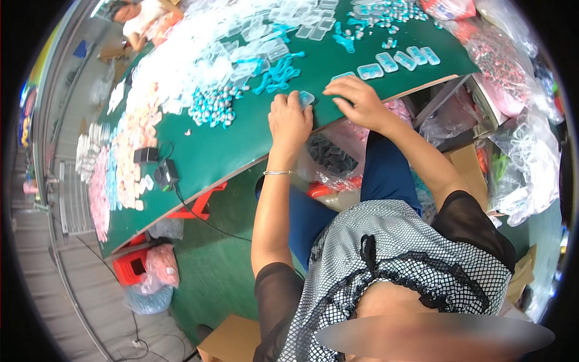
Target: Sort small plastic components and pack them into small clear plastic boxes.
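Hands at frame centre work a green table (241,145): the left hand (289,120) pinches a small clear plastic case (306,98) at the table's near edge, while the right hand (356,99) rests flat, fingers spread, beside it. Filled cases (398,61) line the upper right; clear bags (531,163) crowd the right edge.

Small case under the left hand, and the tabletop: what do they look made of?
Small case: apparently thin clear plastic, glossy; it is see-through with a pale blue tint, like the row of similar cases farther along. The left hand presses on it, the right hand lies beside it. Tabletop: matte green surface, probably a mat or paint over board; the pale edge suggests wood.
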The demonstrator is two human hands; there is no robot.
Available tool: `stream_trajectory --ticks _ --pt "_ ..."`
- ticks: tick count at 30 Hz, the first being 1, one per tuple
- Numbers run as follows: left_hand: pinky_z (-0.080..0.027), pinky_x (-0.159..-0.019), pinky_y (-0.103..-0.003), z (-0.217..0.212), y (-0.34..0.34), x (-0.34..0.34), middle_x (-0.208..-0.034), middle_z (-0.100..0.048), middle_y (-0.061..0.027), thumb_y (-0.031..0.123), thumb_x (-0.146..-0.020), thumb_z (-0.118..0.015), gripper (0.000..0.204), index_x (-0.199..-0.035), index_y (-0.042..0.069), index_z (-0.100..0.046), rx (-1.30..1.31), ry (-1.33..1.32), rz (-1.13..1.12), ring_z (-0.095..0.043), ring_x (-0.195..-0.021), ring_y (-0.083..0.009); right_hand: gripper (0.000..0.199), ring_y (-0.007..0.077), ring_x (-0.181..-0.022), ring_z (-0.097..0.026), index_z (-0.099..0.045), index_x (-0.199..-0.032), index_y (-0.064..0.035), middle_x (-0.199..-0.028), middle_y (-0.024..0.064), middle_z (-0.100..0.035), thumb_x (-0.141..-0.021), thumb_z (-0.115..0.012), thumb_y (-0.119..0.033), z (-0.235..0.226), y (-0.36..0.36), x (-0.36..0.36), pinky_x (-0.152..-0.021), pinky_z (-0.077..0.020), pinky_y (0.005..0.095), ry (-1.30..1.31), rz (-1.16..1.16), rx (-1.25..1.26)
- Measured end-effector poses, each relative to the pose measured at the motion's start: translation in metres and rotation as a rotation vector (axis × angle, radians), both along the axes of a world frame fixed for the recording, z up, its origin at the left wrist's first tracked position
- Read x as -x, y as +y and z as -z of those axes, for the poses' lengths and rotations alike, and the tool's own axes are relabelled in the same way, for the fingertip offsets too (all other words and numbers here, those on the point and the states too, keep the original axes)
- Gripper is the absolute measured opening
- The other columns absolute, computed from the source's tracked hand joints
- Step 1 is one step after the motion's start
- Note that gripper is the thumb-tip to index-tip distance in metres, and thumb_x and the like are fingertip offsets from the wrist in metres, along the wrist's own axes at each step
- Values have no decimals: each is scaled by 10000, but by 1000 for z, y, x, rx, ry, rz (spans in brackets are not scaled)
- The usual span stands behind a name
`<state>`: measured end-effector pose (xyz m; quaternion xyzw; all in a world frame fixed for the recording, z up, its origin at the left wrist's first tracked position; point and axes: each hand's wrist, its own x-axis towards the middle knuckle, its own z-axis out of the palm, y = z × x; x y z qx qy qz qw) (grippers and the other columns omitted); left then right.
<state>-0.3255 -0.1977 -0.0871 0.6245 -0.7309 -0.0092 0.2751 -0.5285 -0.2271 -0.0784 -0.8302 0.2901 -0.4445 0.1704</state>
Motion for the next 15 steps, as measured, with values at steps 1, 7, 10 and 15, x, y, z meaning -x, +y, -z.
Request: stream_trajectory --ticks 1,7,10,15 --pt "-477 -801 -451 0 -6 7 -1096 -567 -192 213 -777 -689 447 -1163 24 -566 -25 137 0 -566 -1016 -358 241 305 -1013 -605 -666 -1032 -50 -1046 121 -651 -797 -633 -9 -4 -2 15 -886 -476 402 -2 20 4" --pt "-473 -871 -458 -14 -50 61 -1169 -575 -193 252 -811 -658 456 -1193 32 -540 48 45 216 -556 -1050 -386 284 306 -1005 -579 -668 -1038 -82 -1021 95 -653 -754 -678 -80 -6 -31 100 -870 -480 412 209 371 164" --pt "-472 -853 -477 -18 -54 74 -1167 -593 -170 310 -782 -699 497 -1175 44 -552 -38 -72 258 -558 -1034 -379 443 302 -1164 -518 -618 -1175 -125 -1177 58 -624 -747 -727 -159 -9 -32 113 -972 -397 477 418 396 135" --pt "-489 -782 -459 -4 -64 80 -1040 -613 -151 271 -739 -759 466 -1100 37 -583 75 -98 320 -579 -961 -348 462 282 -1188 -507 -593 -1199 -119 -1163 59 -612 -765 -734 -185 -2 -44 85 -1030 -303 528 521 355 220"
